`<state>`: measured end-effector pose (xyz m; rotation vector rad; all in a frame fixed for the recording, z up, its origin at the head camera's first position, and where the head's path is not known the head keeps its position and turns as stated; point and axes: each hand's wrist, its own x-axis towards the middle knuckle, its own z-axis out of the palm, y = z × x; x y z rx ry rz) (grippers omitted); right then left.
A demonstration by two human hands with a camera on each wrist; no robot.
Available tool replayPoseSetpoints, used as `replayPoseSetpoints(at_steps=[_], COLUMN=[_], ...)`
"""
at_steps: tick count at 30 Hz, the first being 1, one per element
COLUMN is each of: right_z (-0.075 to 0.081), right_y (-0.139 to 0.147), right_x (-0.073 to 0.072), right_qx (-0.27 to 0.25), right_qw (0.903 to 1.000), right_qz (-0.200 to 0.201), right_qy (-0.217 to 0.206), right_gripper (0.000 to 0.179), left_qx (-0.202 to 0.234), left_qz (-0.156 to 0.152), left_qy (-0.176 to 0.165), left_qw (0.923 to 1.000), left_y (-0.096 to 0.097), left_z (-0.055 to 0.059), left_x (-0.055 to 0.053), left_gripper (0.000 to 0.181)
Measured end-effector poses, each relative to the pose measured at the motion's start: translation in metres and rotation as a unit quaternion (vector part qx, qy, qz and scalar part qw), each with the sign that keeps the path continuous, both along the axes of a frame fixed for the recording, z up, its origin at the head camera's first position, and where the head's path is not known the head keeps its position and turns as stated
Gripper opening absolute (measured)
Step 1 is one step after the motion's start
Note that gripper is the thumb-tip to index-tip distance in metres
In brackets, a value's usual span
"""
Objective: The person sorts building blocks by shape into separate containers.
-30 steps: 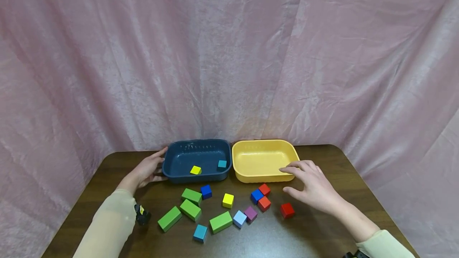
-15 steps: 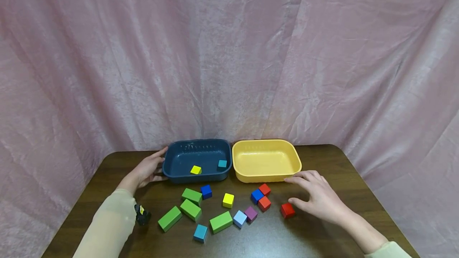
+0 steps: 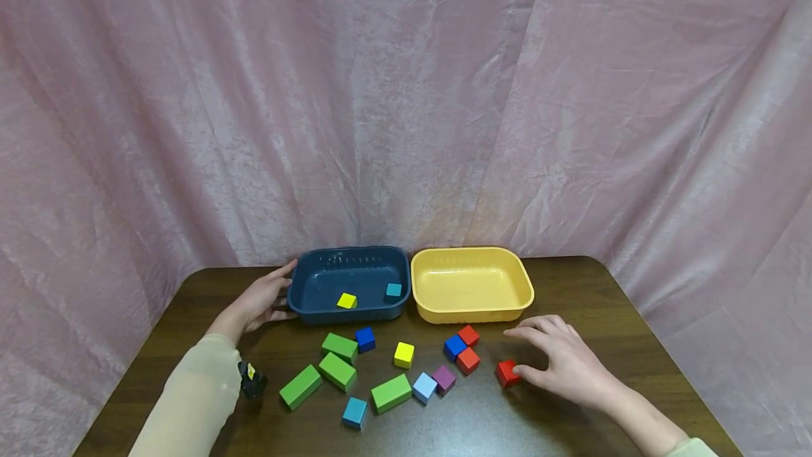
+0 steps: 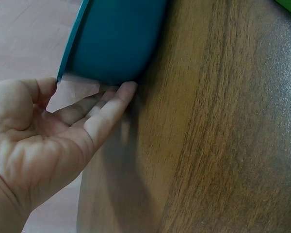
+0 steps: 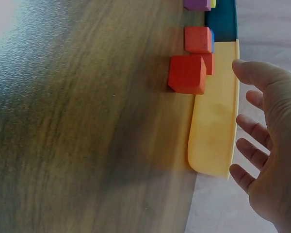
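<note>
While the left hand [image 3: 255, 304] rests in the same place against the end of the navy tray [image 3: 345, 316], the right hand [image 3: 566, 364] has come away from the front corner of the yellow tray [image 3: 471, 289], which its fingers covered a second ago, and come down beside the lone red cube [image 3: 506, 374]; that suggests, as a judgement, that the cube is now the focus of the work. The cube sits on the tabletop [image 3: 469, 437], in front of the yellow tray's right end, apart from the other blocks; the right hand holds nothing, its fingers well parted from its thumb; the thumb overlaps the cube's edge in the head view, but the right wrist view shows a gap between them. The left hand is loosely spread, its fingers mostly straight along the tray's outer wall and one bent digit at the rim; it is not closed around anything.

Both trays are rounded rectangles with smooth, glossy walls, probably plastic; the navy one holds a yellow cube [image 3: 347, 300] and a teal cube [image 3: 393, 292]. The blocks look like painted wood, flat-faced and crisp-edged; the green blocks [image 3: 391, 393] are elongated, the others cubes. The tabletop has dark, streaky wood grain with a soft sheen; behind hangs a pink curtain [image 3: 406, 104], velvety and creased.
</note>
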<state>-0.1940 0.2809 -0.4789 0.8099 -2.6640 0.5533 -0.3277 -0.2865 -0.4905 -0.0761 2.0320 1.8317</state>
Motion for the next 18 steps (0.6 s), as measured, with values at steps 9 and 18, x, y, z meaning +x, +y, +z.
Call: replayPoseSetpoints(at_steps=[9, 18], right_z=[-0.011, -0.020], right_y=[-0.002, 0.000], right_x=[0.002, 0.004], right_qx=[0.020, 0.026], right_qw=[0.9993, 0.9982], right_qz=[0.008, 0.000], right_qy=[-0.030, -0.054], right_gripper=[0.054, 0.052], left_qx=[0.009, 0.006], left_qz=[0.000, -0.001], left_qy=[-0.005, -0.007], left_qw=[0.9999, 1.0000], left_y=[0.002, 0.001], left_z=[0.000, 0.000], left_x=[0.002, 0.000], left_gripper=[0.060, 0.060])
